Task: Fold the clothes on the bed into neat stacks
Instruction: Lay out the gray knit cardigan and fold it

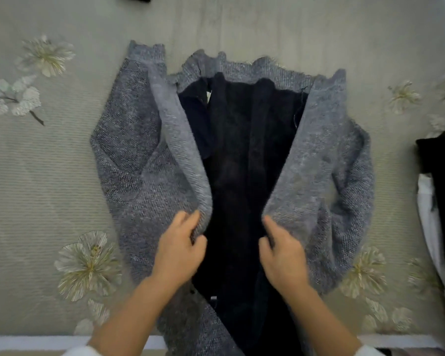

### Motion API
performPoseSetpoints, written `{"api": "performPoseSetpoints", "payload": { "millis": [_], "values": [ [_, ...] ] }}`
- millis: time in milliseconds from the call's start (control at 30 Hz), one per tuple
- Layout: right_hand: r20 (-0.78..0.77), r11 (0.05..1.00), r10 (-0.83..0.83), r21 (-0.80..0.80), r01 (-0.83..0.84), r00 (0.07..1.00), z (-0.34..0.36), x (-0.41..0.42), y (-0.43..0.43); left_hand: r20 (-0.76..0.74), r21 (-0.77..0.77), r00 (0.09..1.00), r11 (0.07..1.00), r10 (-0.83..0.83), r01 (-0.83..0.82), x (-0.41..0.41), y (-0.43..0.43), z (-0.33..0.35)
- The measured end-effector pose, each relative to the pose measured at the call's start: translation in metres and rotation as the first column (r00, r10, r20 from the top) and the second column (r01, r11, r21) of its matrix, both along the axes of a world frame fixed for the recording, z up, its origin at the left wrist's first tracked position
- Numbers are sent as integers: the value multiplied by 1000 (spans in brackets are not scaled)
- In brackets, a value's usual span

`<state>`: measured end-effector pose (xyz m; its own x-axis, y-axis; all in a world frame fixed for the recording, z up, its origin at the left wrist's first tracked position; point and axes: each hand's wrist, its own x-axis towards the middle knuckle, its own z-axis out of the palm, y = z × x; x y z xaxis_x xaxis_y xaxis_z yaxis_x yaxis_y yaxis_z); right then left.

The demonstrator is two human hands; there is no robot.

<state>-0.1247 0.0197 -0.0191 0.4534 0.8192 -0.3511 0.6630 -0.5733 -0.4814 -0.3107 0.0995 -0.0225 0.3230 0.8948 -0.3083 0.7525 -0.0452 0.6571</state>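
While the grey cardigan (139,176) lies open at mid-frame on a floral bedspread (36,163), its black lining (237,150) faces up. The left hand (179,249) pinches the left front edge, and the right hand (284,255) curls round the right one. Black and white clothes (437,201) sit at the right edge.

The person wears a white top of soft, fuzzy-looking cloth. Only its two cuffs show, both cut off by the bottom edge: the left sleeve (79,352) at about 7 o'clock in the view and the right sleeve (369,352) at about 5 o'clock. Past the cuffs the left forearm (129,312) and the right forearm (324,314) are bare as far as the left hand (177,250) and the right hand (283,255), whose fingers look slightly blurred.
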Motion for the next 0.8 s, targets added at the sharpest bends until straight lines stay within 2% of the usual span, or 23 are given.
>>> {"api": "performPoseSetpoints", "payload": {
  "millis": [33,67,133,167,200,267,333,367,433,500,567,633,733,800],
  "values": [
    [-73,988,110,-100,-117,991,-2,-6,1,-51,-59,982,982,-180,177,6,-4,-2],
    [-159,946,198,-228,-231,967,-9,-8,3,-141,-180,931,933,-338,312,10,-5,-9],
    [-311,825,243,-431,-365,919,-19,-2,9,-231,-411,837,829,-497,379,15,3,-23],
    [-332,806,226,-464,-367,916,-21,4,15,-229,-430,844,828,-486,360,17,10,-29],
    [-318,829,197,-451,-331,927,-22,12,24,-224,-387,874,863,-431,326,21,20,-32],
    [-266,920,112,-337,-201,957,-20,33,51,-192,-195,958,965,-212,175,32,44,-36],
    [-205,980,53,-176,-90,977,-12,52,88,-91,-47,990,992,111,-115,45,80,-36],
    [-180,992,45,-107,-65,983,-10,60,110,-35,-35,963,962,269,-270,53,101,-38],
    [-110,996,86,-12,-88,990,-12,73,153,45,-125,846,843,532,-524,65,143,-44],
    [-34,991,121,61,-118,992,-21,80,192,44,-245,705,692,708,-679,72,182,-55],
    [66,987,115,109,-122,991,-33,85,225,-7,-258,643,620,766,-741,74,210,-65],
    [196,994,74,64,-88,978,-47,94,249,-28,-251,621,596,783,-763,72,228,-74],
    [307,996,-47,-63,70,951,-65,111,265,21,-282,648,627,761,-726,68,247,-76],
    [329,990,-79,-88,114,941,-73,127,269,40,-224,701,690,712,-688,67,256,-67]
  ]
}}
